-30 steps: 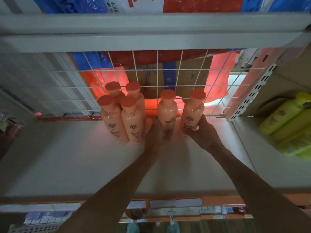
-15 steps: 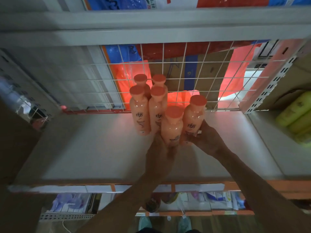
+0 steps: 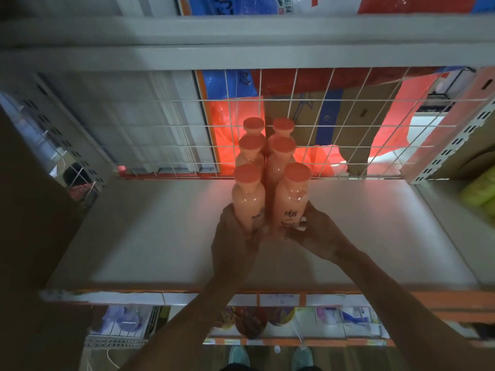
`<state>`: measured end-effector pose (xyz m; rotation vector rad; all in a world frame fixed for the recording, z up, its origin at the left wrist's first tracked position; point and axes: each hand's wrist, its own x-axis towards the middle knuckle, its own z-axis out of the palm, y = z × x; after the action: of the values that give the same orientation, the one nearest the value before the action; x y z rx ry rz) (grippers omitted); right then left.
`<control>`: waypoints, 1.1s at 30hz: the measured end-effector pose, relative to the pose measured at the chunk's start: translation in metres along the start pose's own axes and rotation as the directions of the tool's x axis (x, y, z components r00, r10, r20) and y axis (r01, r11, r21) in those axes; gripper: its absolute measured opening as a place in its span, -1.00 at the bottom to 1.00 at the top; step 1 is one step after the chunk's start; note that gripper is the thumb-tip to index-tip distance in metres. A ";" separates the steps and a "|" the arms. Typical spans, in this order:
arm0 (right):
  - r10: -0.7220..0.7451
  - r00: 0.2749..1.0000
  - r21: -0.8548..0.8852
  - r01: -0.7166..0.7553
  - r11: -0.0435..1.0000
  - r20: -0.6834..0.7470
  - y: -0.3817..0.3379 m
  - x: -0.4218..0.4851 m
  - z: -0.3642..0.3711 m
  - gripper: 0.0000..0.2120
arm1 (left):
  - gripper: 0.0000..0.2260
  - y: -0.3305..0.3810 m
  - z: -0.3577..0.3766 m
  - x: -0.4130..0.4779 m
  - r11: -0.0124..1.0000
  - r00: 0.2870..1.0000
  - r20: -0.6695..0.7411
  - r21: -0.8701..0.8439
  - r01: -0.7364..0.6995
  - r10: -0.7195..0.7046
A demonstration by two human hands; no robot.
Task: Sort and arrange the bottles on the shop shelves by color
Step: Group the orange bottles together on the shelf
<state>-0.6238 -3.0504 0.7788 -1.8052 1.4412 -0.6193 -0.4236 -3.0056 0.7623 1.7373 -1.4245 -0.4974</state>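
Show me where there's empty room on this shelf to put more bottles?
The shelf board is bare left of the orange bottles, out to the side wall, and bare again on their right up to the slotted post. The middle is crowded: six bottles stand in two tight rows, with the left hand and right hand gripping the front pair.

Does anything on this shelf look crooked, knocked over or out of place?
Nothing stands out. The six orange bottles stand upright, caps on, in two neat rows of three on the shelf. The left hand and right hand each hold a front bottle at its base. No spills show.
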 end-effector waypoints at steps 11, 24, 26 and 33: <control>-0.058 0.994 0.054 0.064 0.996 -0.091 -0.003 -0.007 0.016 -0.42 | -0.43 -0.018 -0.015 0.010 0.964 0.924 0.333 -0.244 -0.107 0.187; -0.035 0.990 0.044 0.042 0.998 -0.136 -0.002 -0.010 0.019 -0.40 | -0.28 -0.026 0.005 0.009 0.967 0.958 0.271 -0.254 -0.019 0.090; -0.030 0.990 0.037 0.036 0.999 -0.138 -0.004 -0.009 0.018 -0.40 | -0.32 -0.032 -0.002 0.012 0.970 0.929 0.351 -0.243 -0.029 0.115; -0.026 0.995 -0.008 0.025 1.000 -0.096 -0.007 -0.013 0.017 -0.39 | -0.35 -0.030 0.004 0.022 0.996 0.989 0.147 -0.092 -0.002 0.015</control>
<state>-0.6097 -3.0324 0.7749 -1.8235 1.4870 -0.7241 -0.4020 -3.0270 0.7403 1.6489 -1.4871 -0.6882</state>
